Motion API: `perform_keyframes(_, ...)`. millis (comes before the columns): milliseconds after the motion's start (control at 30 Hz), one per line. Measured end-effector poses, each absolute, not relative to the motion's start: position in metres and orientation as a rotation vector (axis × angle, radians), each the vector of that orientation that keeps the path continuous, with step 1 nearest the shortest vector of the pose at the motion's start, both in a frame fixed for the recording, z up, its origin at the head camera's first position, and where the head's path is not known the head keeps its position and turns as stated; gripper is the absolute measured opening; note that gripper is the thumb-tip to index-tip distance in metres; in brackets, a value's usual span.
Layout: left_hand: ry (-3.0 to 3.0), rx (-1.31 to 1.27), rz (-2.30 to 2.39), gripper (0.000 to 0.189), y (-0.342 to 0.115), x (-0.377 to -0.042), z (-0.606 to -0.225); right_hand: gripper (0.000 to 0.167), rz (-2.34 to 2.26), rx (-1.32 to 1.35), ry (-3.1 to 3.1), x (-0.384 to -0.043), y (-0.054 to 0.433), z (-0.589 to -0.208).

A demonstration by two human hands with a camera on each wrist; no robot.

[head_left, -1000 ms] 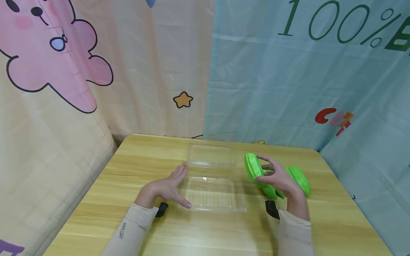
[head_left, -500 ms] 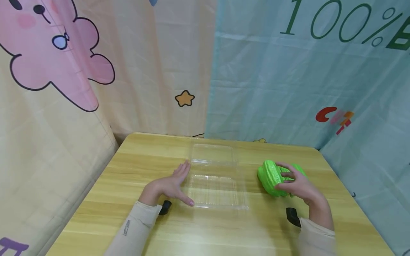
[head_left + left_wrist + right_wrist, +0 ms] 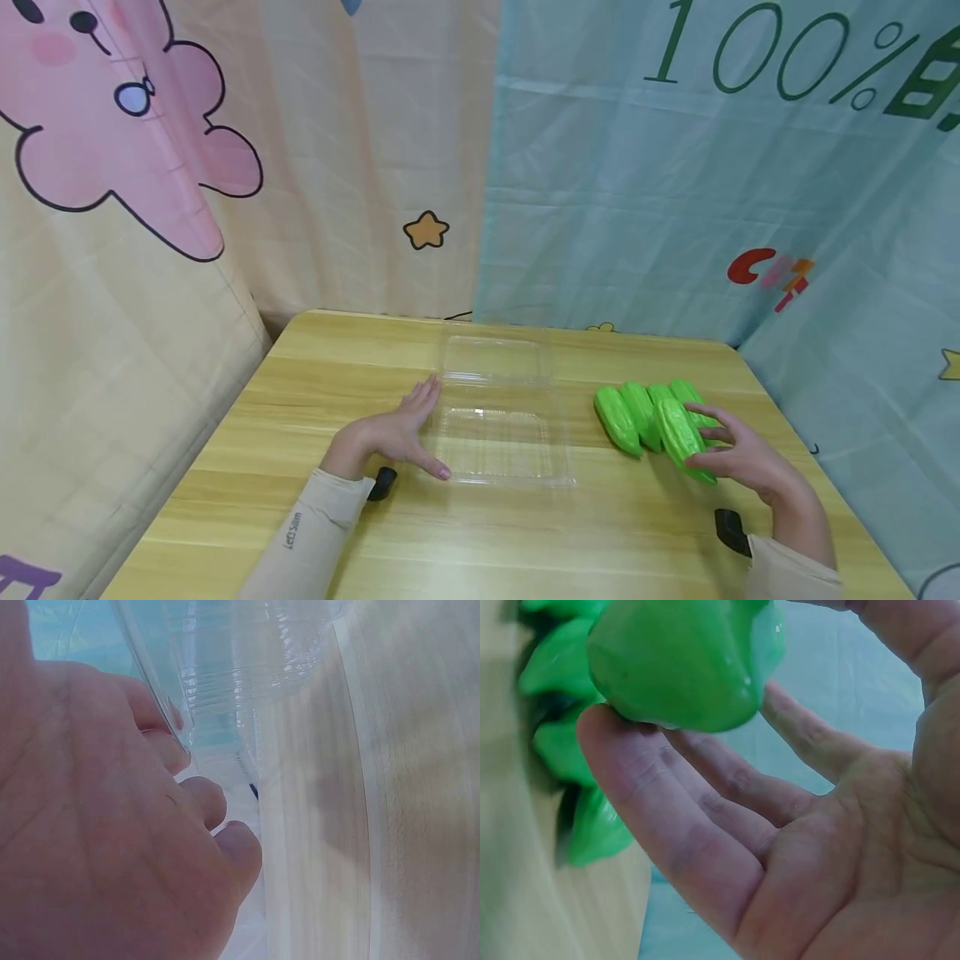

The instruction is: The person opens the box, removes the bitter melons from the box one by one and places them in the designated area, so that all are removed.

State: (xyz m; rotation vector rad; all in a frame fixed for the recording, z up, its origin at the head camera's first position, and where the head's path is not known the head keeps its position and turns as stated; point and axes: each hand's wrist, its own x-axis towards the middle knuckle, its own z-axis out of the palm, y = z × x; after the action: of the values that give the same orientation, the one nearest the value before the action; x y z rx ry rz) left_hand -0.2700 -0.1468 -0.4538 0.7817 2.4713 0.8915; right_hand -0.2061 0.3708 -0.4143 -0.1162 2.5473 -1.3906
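Observation:
My right hand (image 3: pixel 757 458) holds a bright green bitter melon (image 3: pixel 677 433) between thumb and fingertips, in front of several more green bitter melons (image 3: pixel 618 421) lying side by side on the table. From the right wrist view, the held melon (image 3: pixel 679 664) sits at the fingertips, apart from the row. My left hand (image 3: pixel 393 437), fingers spread and thumb out, rests at the left edge of a clear plastic clamshell box (image 3: pixel 510 481), whose lid (image 3: pixel 491 358) lies folded back. The left wrist view shows fingertips against the box's clear wall (image 3: pixel 232 675).
The wooden table (image 3: pixel 487 550) ends at a printed curtain (image 3: pixel 600 208) behind it and at both sides. Black wrist straps or mounts (image 3: pixel 731 531) show under both cuffs.
My right hand has carried the held bitter melon rightward, from beside the box across the row to its right-hand end. The left hand stays at the box's edge.

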Motion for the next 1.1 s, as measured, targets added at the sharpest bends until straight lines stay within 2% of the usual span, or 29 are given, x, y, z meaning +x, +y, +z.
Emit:
perform_keyframes(333, 2.475, 0.772, 0.886, 0.142, -0.146, -0.270, -0.454, 0.090, -1.397, -0.004, 2.394, -0.194, 0.406, -0.435)
perform_keyframes(600, 2.483, 0.770, 0.888, 0.142, -0.147, -0.271, -0.456, 0.082, -1.421, -0.014, 2.314, -0.188, 0.430, -0.452)
perform_keyframes(833, 2.486, 0.761, 0.896, 0.142, -0.147, -0.270, -0.456, 0.067, -1.441, -0.020, 2.250, -0.184, 0.442, -0.461)
perform_keyframes(1100, 2.481, 0.762, 0.899, 0.143, -0.146, -0.271, -0.455, 0.065, -1.434, 0.010, 2.290, -0.181, 0.448, -0.463)
